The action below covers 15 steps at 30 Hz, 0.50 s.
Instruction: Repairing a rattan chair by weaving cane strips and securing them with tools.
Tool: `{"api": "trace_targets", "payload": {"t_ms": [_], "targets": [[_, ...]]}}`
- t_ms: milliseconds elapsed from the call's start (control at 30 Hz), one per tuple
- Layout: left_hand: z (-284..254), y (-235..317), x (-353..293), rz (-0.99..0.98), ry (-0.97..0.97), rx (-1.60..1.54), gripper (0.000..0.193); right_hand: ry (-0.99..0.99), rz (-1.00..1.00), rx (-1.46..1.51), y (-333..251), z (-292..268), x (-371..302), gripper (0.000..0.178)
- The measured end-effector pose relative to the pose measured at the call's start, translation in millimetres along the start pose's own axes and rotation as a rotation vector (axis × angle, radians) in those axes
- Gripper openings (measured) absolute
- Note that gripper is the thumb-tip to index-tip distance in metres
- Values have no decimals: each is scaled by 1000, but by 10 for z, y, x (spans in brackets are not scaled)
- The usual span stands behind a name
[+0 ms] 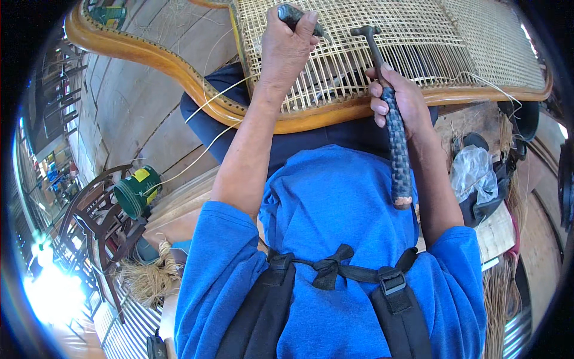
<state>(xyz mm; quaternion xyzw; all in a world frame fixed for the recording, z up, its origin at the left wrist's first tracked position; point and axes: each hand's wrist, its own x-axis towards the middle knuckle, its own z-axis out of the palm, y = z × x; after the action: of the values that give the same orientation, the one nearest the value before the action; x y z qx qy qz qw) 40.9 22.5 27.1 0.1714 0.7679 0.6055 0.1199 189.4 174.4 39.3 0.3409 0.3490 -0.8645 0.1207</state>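
A curved wooden frame (335,116) with a woven cane panel (406,27) lies across my lap. Close to me, the panel shows mostly parallel strands with gaps between them. My left hand (286,51) is closed around a dark-handled pointed tool, which looks like an awl (293,17). Its thin tip points down to the right, over the weave; whether it touches the cane I cannot tell. My right hand (402,99) grips a small hammer (399,149) by its dark, checkered-wrapped handle, with the metal head over the panel to the right of the awl.
Loose cane strands (221,94) trail off the frame's left side. Beyond them are a green bucket (136,191), dark wooden chair parts (89,209) and a bundle of fibre (152,278). A clear plastic bag (473,173) rests on my right, near long cane strips (499,305).
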Motion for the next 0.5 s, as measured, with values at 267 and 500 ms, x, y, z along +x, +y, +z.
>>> {"api": "trace_targets", "payload": {"t_ms": [267, 500], "targets": [[46, 98, -18, -31, 54, 123, 36, -23, 90, -105, -2, 147, 3, 31], [-3, 3, -77, -40, 35, 7, 33, 7, 33, -94, -31, 29, -49, 32]]}}
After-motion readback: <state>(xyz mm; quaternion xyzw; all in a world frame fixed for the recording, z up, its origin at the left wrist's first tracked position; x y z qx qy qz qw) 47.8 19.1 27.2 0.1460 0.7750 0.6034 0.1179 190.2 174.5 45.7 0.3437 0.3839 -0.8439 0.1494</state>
